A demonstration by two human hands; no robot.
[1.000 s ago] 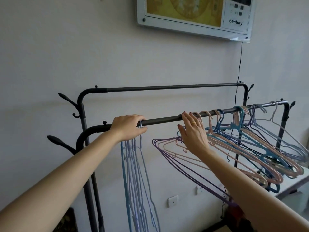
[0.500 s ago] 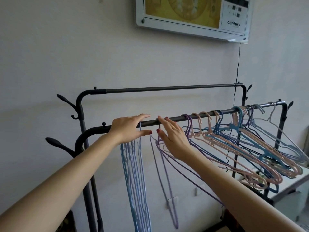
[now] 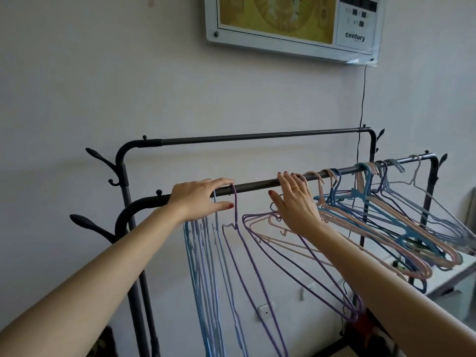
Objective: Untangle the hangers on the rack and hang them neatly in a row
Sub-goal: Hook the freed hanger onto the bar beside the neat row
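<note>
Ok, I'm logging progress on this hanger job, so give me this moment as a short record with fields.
front rail: holds all the hangers
sorted hangers: blue ones hang straight at the left end
purple hanger: hooked beside the sorted ones, next to the left thumb
tangled hangers: pink, blue and purple, crossed and slanted at the right
left hand: fingers straight, resting on the rail
right hand: fingers at the hooks of the tangle, grip unclear
back rail: bare

pale wall (image 3: 128, 86), framed wall panel (image 3: 291, 24)
</note>
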